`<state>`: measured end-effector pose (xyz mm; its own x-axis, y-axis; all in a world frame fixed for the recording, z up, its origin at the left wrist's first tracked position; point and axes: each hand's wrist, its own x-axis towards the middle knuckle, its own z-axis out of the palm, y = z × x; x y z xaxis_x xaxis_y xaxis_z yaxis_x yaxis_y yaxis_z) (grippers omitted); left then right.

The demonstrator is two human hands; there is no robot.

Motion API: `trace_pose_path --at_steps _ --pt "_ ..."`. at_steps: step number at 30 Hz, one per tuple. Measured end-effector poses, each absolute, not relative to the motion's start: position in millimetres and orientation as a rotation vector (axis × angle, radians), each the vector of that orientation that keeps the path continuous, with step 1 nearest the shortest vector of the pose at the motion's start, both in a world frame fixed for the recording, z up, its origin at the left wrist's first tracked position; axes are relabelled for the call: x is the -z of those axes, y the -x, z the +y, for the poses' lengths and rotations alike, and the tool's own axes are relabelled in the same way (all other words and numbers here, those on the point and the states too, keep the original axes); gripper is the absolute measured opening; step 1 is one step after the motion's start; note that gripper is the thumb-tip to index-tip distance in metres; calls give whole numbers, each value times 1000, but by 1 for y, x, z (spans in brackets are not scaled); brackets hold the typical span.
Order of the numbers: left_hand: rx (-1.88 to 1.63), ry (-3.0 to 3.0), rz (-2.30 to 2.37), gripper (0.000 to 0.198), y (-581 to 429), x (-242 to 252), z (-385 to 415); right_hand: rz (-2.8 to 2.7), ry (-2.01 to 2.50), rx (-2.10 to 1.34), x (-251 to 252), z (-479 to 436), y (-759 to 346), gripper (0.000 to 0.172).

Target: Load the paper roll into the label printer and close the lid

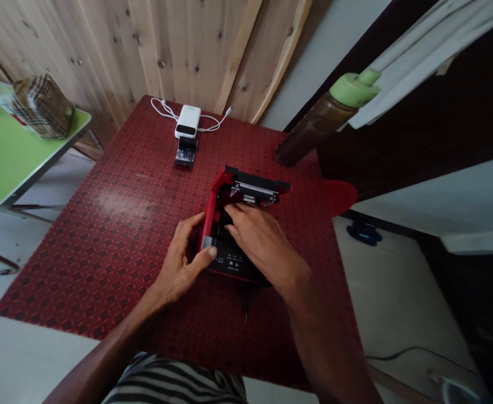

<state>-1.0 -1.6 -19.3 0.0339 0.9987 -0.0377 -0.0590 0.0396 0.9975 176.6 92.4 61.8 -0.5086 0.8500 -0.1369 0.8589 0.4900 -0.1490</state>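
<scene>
on a red patterned tablecloth (103, 264), left hand (181, 261) spread, thumb firmly bracing the front corner of an open red-and-black printer (232, 261), right hand (263, 241) curved, fingertips working inside its compartment

The surface (103, 235) wore a deep red covering with a repeating pattern of black-outlined diamonds. The printer-like machine (246, 182) on it was glossy red along one side and black elsewhere, with a silver metal strip (255, 191) across its top. Behind it lay a white power bank (187, 120) with a black panel, and a white cable (162, 106). The wall panelling (166, 50) was pale honey pine flecked with dark knots. To the left, a lime-green tabletop (6, 151) carried a brown, cream and red plaid pouch (42, 106). A brown bottle (314, 126) had a light green cap (355, 88), and the shirt (170, 381) showed black and white stripes.
</scene>
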Motion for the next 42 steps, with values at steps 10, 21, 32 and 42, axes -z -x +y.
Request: trace_pose_path --at_steps 10,21,32,42 --pt "-1191 -1156 1181 70 0 16 -1 2624 -1537 296 -64 97 -173 27" --pt "-1136 -1119 1201 76 2 17 -2 3119 -2157 155 -82 40 -247 19" --pt "-1154 -1138 1223 76 2 13 0 2553 -2995 1208 30 84 -288 39" --pt "-1153 -1179 1254 73 3 13 1 2546 -2755 1193 49 81 -283 40"
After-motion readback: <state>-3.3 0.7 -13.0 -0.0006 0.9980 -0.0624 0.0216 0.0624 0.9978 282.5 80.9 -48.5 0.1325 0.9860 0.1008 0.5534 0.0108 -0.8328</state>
